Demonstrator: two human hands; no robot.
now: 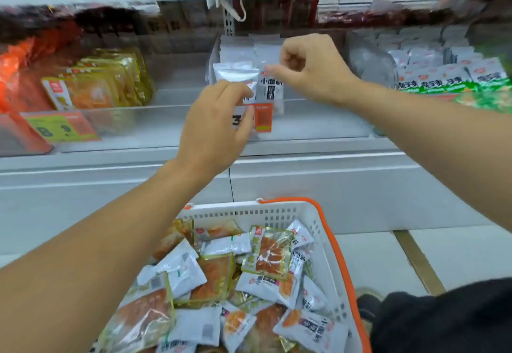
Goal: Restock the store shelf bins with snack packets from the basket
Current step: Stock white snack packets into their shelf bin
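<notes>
Shelf bin ahead: left hand and right hand both pinch white packets.

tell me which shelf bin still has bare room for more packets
Bare floor shows in the middle bin, right of the white packets both hands are at. The left bin has room behind its yellow packets. The green packets crowd the right bin.

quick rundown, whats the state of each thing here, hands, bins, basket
left hand: fingers at front white packet, grip unclear
right hand: pinching top of white packet in middle bin
middle bin: partly filled, packets upright
left bin: yellow packets standing in a row
right bin: green-and-white packets
basket: full of mixed packets
</notes>
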